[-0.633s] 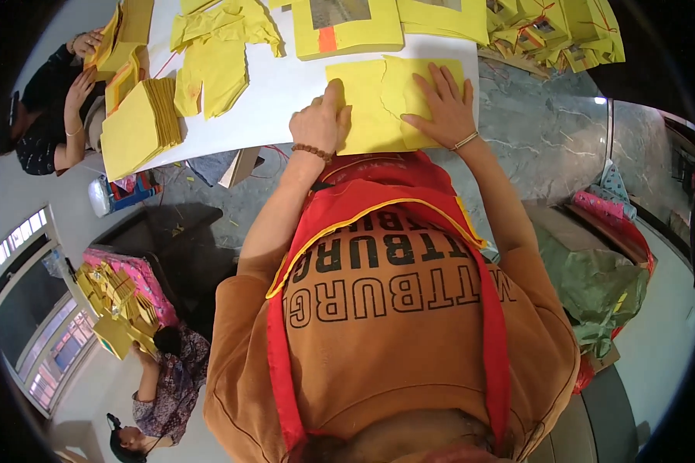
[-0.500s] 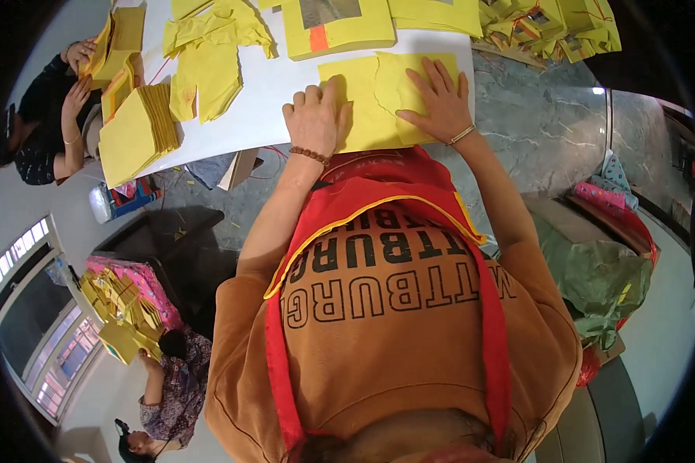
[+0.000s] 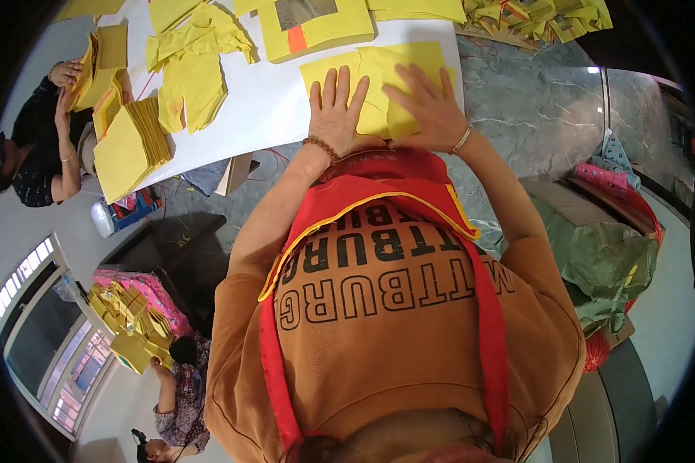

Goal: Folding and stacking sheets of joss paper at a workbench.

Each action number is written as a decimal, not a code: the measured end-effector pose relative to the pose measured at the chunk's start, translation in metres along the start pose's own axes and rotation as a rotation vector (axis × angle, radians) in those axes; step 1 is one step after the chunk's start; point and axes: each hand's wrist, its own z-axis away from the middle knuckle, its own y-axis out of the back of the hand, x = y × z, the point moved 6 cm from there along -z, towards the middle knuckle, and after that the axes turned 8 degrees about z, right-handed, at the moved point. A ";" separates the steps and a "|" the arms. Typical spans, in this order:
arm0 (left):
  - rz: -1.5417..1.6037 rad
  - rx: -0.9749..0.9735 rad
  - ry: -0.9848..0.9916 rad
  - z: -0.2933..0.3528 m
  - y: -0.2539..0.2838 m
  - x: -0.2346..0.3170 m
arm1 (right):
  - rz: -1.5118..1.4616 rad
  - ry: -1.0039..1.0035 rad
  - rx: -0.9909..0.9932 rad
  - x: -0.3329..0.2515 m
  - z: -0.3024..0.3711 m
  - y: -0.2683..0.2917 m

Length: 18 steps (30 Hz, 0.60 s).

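A yellow paper sheet (image 3: pixel 374 68) with a ragged torn edge across its middle lies flat on the white tabletop (image 3: pixel 262 108), close to the front edge. My left hand (image 3: pixel 337 116) rests on the left part of this paper, fingers stretched out and apart. On the right part lies my right hand (image 3: pixel 432 116), also with spread fingers, somewhat blurred. The heels of both hands are near the table's edge, and neither hand grips anything. Just beyond the paper sits a thick yellow stack (image 3: pixel 316 31) with a grey picture and an orange strip on top.
Left of me lie crumpled yellow paper pieces (image 3: pixel 197 69) and a fanned yellow stack (image 3: pixel 135 147). A co-worker's hands (image 3: pixel 68 77) hold yellow paper at the far left. Another person (image 3: pixel 181 393) works at lower left. Yellow bundles (image 3: pixel 540 19) lie at the far right.
My left hand has slid inward onto the paper and its fingers have straightened. My right hand has turned inward and moved nearer the table's front edge. The view has shifted slightly.
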 end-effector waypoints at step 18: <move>0.000 -0.033 0.010 0.000 -0.001 -0.001 | 0.176 0.051 -0.135 0.002 0.030 -0.013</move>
